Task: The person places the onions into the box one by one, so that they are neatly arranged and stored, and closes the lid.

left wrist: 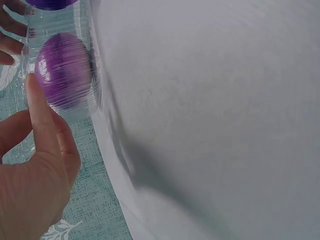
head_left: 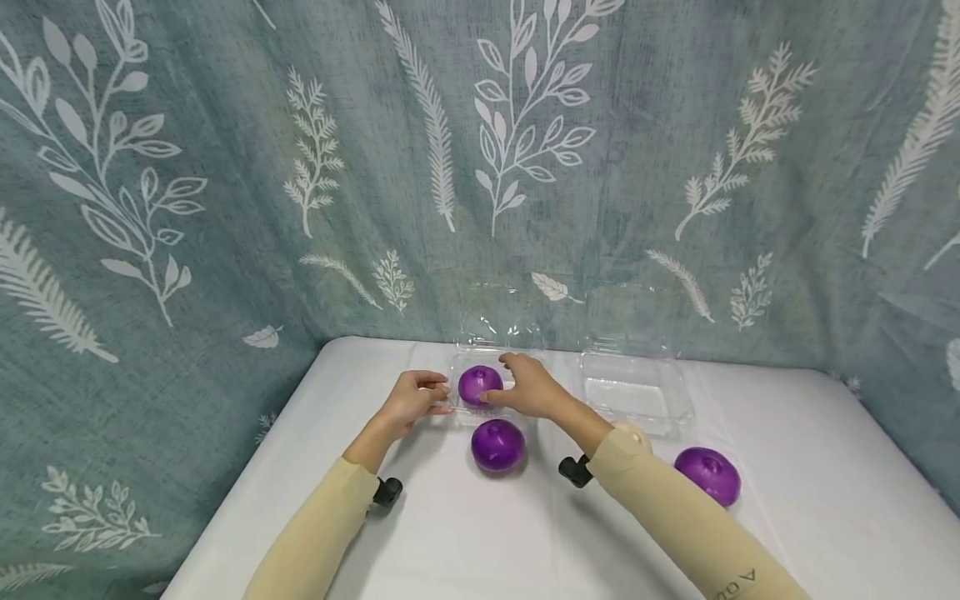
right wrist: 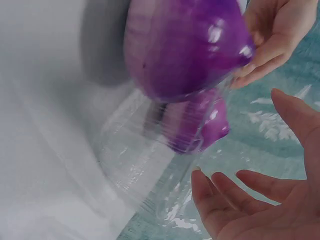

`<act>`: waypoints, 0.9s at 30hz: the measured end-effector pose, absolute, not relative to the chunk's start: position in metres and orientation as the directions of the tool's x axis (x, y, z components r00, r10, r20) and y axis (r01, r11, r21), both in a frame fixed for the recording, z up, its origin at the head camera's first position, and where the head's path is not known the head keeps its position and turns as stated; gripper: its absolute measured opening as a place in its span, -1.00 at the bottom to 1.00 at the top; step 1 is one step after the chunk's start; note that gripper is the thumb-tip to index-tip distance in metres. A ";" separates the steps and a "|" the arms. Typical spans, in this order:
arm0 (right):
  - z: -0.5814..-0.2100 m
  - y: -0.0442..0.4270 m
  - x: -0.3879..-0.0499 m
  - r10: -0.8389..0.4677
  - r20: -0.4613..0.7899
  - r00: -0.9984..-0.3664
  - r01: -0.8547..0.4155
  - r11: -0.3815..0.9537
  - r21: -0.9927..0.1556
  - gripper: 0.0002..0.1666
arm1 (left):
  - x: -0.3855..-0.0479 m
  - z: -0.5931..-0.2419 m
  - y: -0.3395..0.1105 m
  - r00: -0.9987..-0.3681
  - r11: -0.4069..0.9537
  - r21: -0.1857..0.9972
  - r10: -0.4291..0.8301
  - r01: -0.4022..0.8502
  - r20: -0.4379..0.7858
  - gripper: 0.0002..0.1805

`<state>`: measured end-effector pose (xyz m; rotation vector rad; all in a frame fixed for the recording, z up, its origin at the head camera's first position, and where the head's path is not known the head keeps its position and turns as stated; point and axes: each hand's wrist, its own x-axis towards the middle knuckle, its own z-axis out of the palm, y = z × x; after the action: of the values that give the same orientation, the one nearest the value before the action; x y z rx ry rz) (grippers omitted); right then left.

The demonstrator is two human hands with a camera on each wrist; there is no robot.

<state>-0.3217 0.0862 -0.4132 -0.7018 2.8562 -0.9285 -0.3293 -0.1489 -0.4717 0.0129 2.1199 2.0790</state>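
A clear plastic clamshell box [head_left: 467,360] lies at the back of the table with its lid raised. Inside its left half sits a purple onion [head_left: 478,384], seen through the wall in the left wrist view as a blurred onion [left wrist: 64,70]. At the box's left wall my left hand [head_left: 408,402] touches the plastic with a fingertip. My right hand [head_left: 531,386] hovers over the right half, fingers spread and apart from the onion in the right wrist view. A second purple onion [head_left: 498,445] rests on the cloth just in front.
Right of the box stands another open clear clamshell box [head_left: 633,398]. A third purple onion [head_left: 708,476] lies at the right, partly behind my right sleeve. A cream-coloured round thing [head_left: 633,433] is mostly hidden by that sleeve. A patterned curtain [head_left: 630,167] hangs behind the table.
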 end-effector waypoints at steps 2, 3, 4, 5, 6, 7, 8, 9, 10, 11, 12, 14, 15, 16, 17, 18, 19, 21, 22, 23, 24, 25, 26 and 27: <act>-0.410 0.089 -0.315 -0.449 0.092 -0.889 -0.412 0.694 -0.591 -0.08 | -0.329 -0.471 -0.149 -0.985 0.031 0.993 0.129 -0.111 -0.114 -0.61; -0.409 0.090 -0.311 -0.455 0.094 -0.886 -0.415 0.684 -0.599 -0.09 | -0.329 -0.470 -0.149 -0.985 0.032 0.993 0.131 -0.112 -0.116 -0.60; -0.408 0.092 -0.307 -0.460 0.097 -0.883 -0.418 0.675 -0.608 -0.11 | -0.329 -0.470 -0.149 -0.984 0.034 0.993 0.134 -0.112 -0.115 -0.60; -0.407 0.093 -0.303 -0.465 0.100 -0.880 -0.421 0.666 -0.616 -0.12 | -0.329 -0.469 -0.149 -0.984 0.034 0.993 0.136 -0.116 -0.119 -0.60; -0.407 0.095 -0.299 -0.465 0.099 -0.880 -0.419 0.659 -0.625 -0.13 | -0.329 -0.469 -0.149 -0.983 0.037 0.992 0.138 -0.118 -0.122 -0.60; -0.407 0.096 -0.296 -0.471 0.105 -0.876 -0.426 0.653 -0.626 -0.14 | -0.329 -0.468 -0.149 -0.983 0.039 0.992 0.138 -0.119 -0.123 -0.60; -0.406 0.098 -0.292 -0.475 0.109 -0.873 -0.431 0.649 -0.627 -0.14 | -0.329 -0.468 -0.149 -0.982 0.040 0.992 0.138 -0.121 -0.125 -0.60; -0.406 0.100 -0.289 -0.478 0.114 -0.871 -0.436 0.645 -0.627 -0.14 | -0.329 -0.468 -0.149 -0.982 0.041 0.991 0.138 -0.124 -0.128 -0.60; -0.406 0.101 -0.286 -0.480 0.115 -0.870 -0.437 0.641 -0.631 -0.15 | -0.329 -0.468 -0.149 -0.982 0.043 0.991 0.137 -0.124 -0.129 -0.61; -0.407 0.103 -0.283 -0.482 0.116 -0.868 -0.439 0.638 -0.633 -0.13 | -0.329 -0.468 -0.149 -0.982 0.043 0.991 0.136 -0.130 -0.135 -0.60; -0.408 0.104 -0.280 -0.483 0.113 -0.868 -0.437 0.637 -0.635 -0.12 | -0.329 -0.469 -0.150 -0.981 0.044 0.990 0.135 -0.134 -0.139 -0.60; -0.408 0.108 -0.275 -0.485 0.106 -0.868 -0.433 0.636 -0.638 -0.10 | -0.330 -0.468 -0.150 -0.980 0.046 0.989 0.136 -0.140 -0.145 -0.59; -0.409 0.109 -0.273 -0.482 0.100 -0.871 -0.426 0.638 -0.642 -0.08 | -0.330 -0.468 -0.151 -0.980 0.046 0.989 0.136 -0.142 -0.147 -0.59; -0.409 0.111 -0.270 -0.478 0.092 -0.874 -0.418 0.640 -0.645 -0.07 | -0.330 -0.468 -0.151 -0.980 0.047 0.989 0.136 -0.142 -0.147 -0.59; -0.410 0.112 -0.268 -0.474 0.087 -0.876 -0.412 0.643 -0.646 -0.07 | -0.330 -0.469 -0.151 -0.979 0.045 0.988 0.135 -0.145 -0.150 -0.58; -0.411 0.114 -0.266 -0.472 0.083 -0.878 -0.407 0.644 -0.648 -0.07 | -0.331 -0.469 -0.152 -0.980 0.046 0.988 0.135 -0.145 -0.150 -0.58; -0.412 0.116 -0.265 -0.470 0.081 -0.879 -0.405 0.644 -0.649 -0.07 | -0.331 -0.469 -0.152 -0.980 0.047 0.988 0.135 -0.144 -0.149 -0.59; -0.414 0.119 -0.262 -0.461 0.079 -0.884 -0.395 0.646 -0.653 -0.08 | -0.331 -0.469 -0.152 -0.980 0.048 0.989 0.133 -0.143 -0.148 -0.59; -0.416 0.120 -0.260 -0.461 0.082 -0.884 -0.397 0.646 -0.652 -0.09 | -0.331 -0.469 -0.151 -0.980 0.049 0.989 0.134 -0.143 -0.149 -0.59; -0.417 0.122 -0.259 -0.461 0.088 -0.883 -0.402 0.645 -0.650 -0.10 | -0.331 -0.468 -0.151 -0.979 0.047 0.988 0.134 -0.147 -0.152 -0.59; -0.418 0.123 -0.257 -0.461 0.092 -0.882 -0.404 0.644 -0.650 -0.11 | -0.330 -0.468 -0.151 -0.979 0.048 0.988 0.135 -0.150 -0.155 -0.59; -0.419 0.124 -0.256 -0.460 0.097 -0.882 -0.407 0.643 -0.649 -0.12 | -0.330 -0.468 -0.151 -0.978 0.047 0.987 0.135 -0.152 -0.158 -0.59; -0.420 0.125 -0.254 -0.458 0.100 -0.883 -0.406 0.642 -0.650 -0.14 | -0.330 -0.468 -0.151 -0.978 0.049 0.987 0.135 -0.153 -0.158 -0.59; -0.422 0.126 -0.253 -0.456 0.101 -0.884 -0.406 0.643 -0.649 -0.15 | -0.330 -0.468 -0.151 -0.978 0.051 0.987 0.135 -0.156 -0.161 -0.58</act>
<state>-0.2527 0.1256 -0.4216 -0.7314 2.7822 -1.0723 -0.3305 -0.1509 -0.4675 -0.0210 2.1131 2.0300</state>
